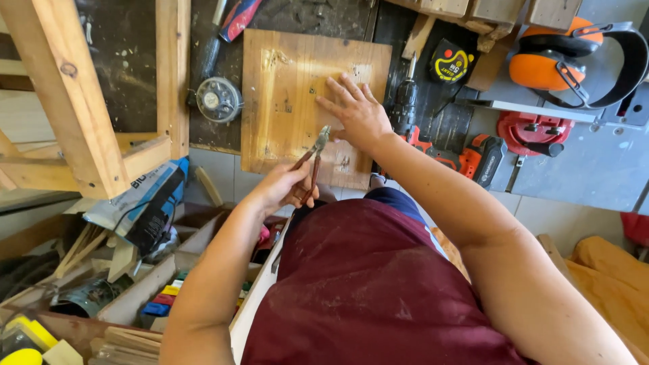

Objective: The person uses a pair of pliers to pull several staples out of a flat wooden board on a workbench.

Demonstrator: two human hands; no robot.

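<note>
Square yellowish wooden board [291, 94] is lying flat on the dark workbench [135, 81] | right hand [358, 115] is pressing on it, fingers spread, gripping nothing | left hand [284, 186] is gripping red-handled metal pliers [312, 159], their tip touching the board just beside the right hand | orange cordless drill [473, 155] is lying nearby
</note>
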